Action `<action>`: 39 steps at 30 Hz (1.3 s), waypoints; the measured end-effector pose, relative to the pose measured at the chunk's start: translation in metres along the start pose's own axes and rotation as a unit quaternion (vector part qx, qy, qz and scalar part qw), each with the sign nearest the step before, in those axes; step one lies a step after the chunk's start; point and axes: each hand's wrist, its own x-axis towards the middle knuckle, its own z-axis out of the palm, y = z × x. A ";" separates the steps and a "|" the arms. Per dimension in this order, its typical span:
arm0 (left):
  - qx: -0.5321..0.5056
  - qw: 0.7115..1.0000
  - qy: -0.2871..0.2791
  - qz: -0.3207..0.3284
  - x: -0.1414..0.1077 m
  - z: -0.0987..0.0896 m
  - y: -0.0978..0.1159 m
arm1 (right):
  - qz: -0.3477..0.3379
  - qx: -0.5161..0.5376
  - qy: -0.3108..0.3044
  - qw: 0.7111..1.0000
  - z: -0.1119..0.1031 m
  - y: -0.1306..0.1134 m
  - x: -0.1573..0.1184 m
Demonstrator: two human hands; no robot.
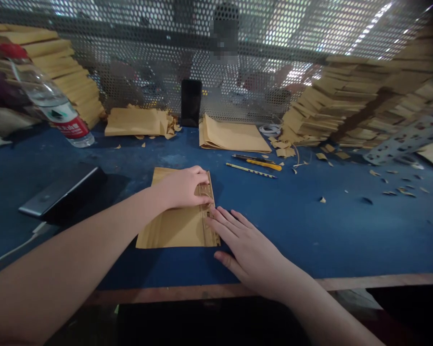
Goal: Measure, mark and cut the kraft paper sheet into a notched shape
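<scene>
A brown kraft paper envelope (pixel 176 228) lies flat on the blue table in front of me, with a printed strip along its right side. My left hand (pixel 182 187) rests over its upper part, fingers and thumb bent and gripping that strip near the right edge. Lower down, my right hand (pixel 245 245) is stretched out flat, its fingertips touching the strip and the thumb held apart. Just beyond the envelope are a striped pencil (pixel 250 170) and a yellow utility knife (pixel 263 164).
Folded kraft paper (pixel 234 134) and another paper bundle (pixel 137 121) lie at the back beside an upright phone (pixel 191 103). Tall paper stacks (pixel 332 101) rise on both sides. A water bottle (pixel 63 115) and a dark device (pixel 63 192) stand left. Paper scraps litter the right.
</scene>
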 end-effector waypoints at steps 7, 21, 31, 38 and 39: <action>-0.018 1.000 -0.016 -0.008 -0.003 -0.005 0.003 | -0.007 0.014 -0.004 1.000 -0.002 0.001 -0.001; -0.015 1.000 -0.015 -0.005 -0.004 -0.004 0.004 | 0.006 0.032 0.009 0.999 -0.001 0.002 -0.002; -0.015 0.997 -0.072 -0.025 -0.006 -0.008 0.004 | 0.002 0.033 0.003 0.999 -0.002 0.002 -0.002; -0.026 0.996 -0.085 -0.025 -0.007 -0.001 -0.006 | 0.002 0.038 0.010 0.999 -0.001 0.002 -0.002; -0.025 0.996 -0.087 -0.024 -0.007 -0.001 -0.006 | 0.002 0.039 0.013 0.999 -0.001 0.002 -0.002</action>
